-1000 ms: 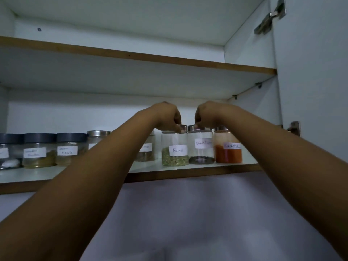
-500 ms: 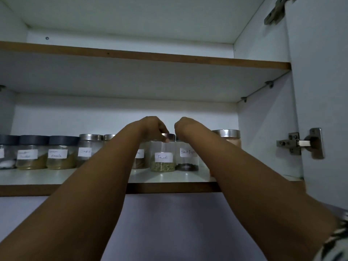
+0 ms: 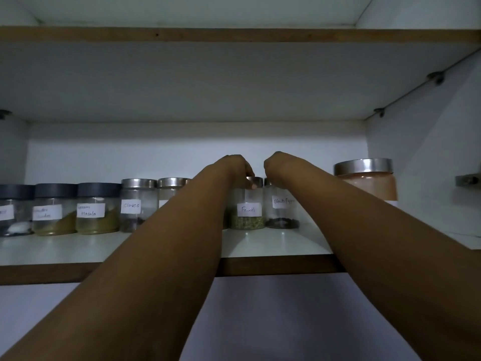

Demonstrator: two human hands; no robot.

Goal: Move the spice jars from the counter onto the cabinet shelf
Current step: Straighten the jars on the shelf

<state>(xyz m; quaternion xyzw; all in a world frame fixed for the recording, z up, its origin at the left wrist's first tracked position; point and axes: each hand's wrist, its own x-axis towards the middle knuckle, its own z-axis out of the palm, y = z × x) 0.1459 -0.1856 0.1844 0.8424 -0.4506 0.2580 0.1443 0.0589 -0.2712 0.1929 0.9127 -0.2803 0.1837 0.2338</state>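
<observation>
A row of labelled spice jars stands along the cabinet shelf (image 3: 273, 244). My left hand (image 3: 234, 169) grips the steel lid of the fennel jar (image 3: 247, 212), which stands on the shelf. My right hand (image 3: 279, 165) curls over the lid of the black pepper jar (image 3: 282, 212) right beside it. Further left stand the cloves jar (image 3: 136, 204), a masala jar (image 3: 97, 212) and another dark-lidded jar (image 3: 53, 212). A wider steel-lidded jar of reddish powder (image 3: 367, 178) stands to the right, partly behind my right forearm.
The upper shelf (image 3: 234, 35) hangs close above the jars. The cabinet's right wall (image 3: 421, 152) carries shelf pegs and a door hinge (image 3: 468, 179). A jar (image 3: 173, 188) is half hidden behind my left forearm. The shelf front (image 3: 273, 265) is a brown edge.
Both hands have pushed the fennel and black pepper jars deeper onto the shelf, towards the back row. The view has shifted so the red-powder jar now sits further right.
</observation>
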